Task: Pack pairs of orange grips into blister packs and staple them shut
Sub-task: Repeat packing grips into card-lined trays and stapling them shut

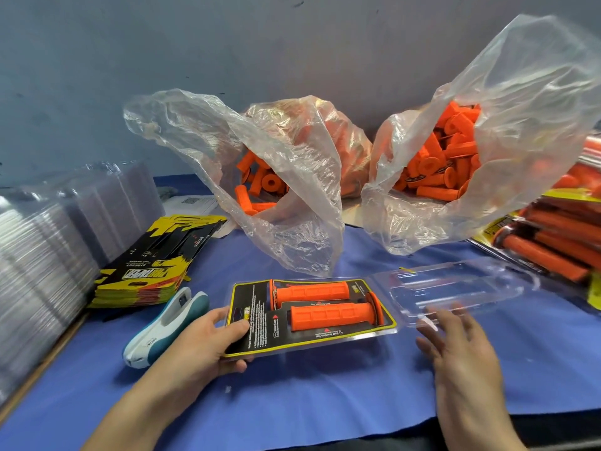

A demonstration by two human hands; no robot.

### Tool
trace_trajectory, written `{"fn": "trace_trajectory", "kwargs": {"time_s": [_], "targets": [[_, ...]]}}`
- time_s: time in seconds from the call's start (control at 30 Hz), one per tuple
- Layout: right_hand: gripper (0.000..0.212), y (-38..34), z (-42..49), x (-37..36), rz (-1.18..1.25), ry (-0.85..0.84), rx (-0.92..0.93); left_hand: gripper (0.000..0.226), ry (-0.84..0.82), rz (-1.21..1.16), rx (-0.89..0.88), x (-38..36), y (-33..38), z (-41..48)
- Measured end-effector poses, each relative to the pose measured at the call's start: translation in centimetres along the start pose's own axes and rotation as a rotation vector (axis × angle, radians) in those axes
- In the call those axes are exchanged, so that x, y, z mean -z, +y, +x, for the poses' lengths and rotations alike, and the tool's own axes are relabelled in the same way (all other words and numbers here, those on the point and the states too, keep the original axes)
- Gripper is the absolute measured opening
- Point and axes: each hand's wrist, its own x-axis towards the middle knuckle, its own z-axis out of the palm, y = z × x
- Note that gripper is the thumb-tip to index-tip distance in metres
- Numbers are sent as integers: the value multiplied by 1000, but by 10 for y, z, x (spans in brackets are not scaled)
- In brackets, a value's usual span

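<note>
An open blister pack point(247, 320) with a black and yellow card lies on the blue cloth, with two orange grips point(328, 304) side by side in it. Its clear lid point(455, 288) is folded out flat to the right. My left hand point(208, 340) grips the pack's left end, thumb on top of the card. My right hand point(455, 340) hovers with straight fingers at the lid's near edge, blurred; whether it touches the lid is unclear. A white and teal stapler point(166, 323) lies just left of my left hand.
Two clear plastic bags of loose orange grips point(257, 187) point(445, 157) stand behind the pack. A stack of printed cards point(153, 268) and piles of empty clear blisters point(48, 255) lie at the left. Finished packs point(559, 236) are piled at the right edge.
</note>
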Motion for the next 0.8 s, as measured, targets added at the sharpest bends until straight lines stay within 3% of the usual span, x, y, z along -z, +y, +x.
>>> {"fn": "trace_trajectory", "kwargs": {"time_s": [0.37,0.5,0.67,0.8], "targets": [[46,-1,-20,-19,-276,-88,324,24,1,29,-24,-2,1,7],[42,2,-26,-21,-382,-153,468,25,-12,38,-21,-5,-2,9],[28,7,-26,-25,-741,-317,795,24,-8,24,-20,-7,-3,10],[24,8,-17,-21,-955,-384,926,22,5,-8,-16,-8,-2,11]]}}
